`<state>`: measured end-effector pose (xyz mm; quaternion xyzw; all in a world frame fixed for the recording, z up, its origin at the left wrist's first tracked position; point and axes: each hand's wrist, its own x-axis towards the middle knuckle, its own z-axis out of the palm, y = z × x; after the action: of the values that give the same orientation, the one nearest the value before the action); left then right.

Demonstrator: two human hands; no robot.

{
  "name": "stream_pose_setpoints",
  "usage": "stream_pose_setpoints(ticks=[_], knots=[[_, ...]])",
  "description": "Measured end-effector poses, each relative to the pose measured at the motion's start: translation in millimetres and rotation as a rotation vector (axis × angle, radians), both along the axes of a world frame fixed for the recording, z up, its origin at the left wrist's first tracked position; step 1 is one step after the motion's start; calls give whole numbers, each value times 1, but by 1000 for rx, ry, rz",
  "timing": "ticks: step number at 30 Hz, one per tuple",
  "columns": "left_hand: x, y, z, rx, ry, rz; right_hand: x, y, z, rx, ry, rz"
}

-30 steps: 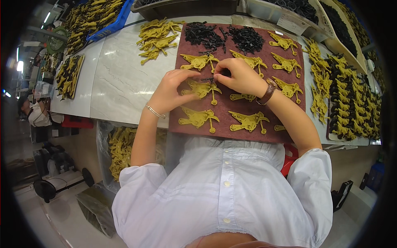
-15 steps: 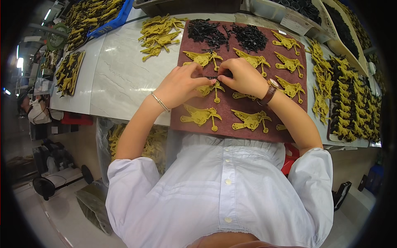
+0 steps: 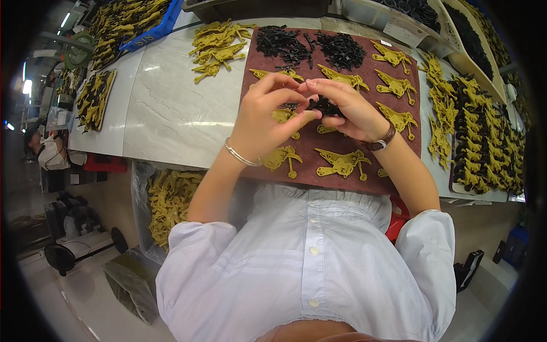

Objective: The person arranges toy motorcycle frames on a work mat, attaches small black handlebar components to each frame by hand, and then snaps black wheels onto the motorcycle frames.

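Black parts (image 3: 323, 106), half hidden by hands (image 3: 362, 117), shapes unclear

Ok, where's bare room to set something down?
Mainly the pale tabletop, between the yellow-and-black parts and the red mat, below the loose yellow pile. Crowded: the mat, with black heaps and yellow pieces, and right of it, a yellow heap and packed rows.
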<state>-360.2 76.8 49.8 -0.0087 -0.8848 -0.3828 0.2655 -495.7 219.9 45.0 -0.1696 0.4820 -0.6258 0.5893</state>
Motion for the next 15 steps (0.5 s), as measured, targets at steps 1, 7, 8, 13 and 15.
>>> stream_pose_setpoints(ticks=[1,7,8,13,15], knots=[[-1,7,0,57,-31,24,3,1,0,2,-8,-35],[3,14,-4,40,-153,-54,-2,11,-14,-16,-13,-2],[4,15,-6,39,-154,-55,-3,12,-15,-13,-11,6],[7,10,-8,13,-94,89,3,14,-6,52,82,-4],[12,7,-6,15,-126,108,3,15,-2,66,220,-34]])
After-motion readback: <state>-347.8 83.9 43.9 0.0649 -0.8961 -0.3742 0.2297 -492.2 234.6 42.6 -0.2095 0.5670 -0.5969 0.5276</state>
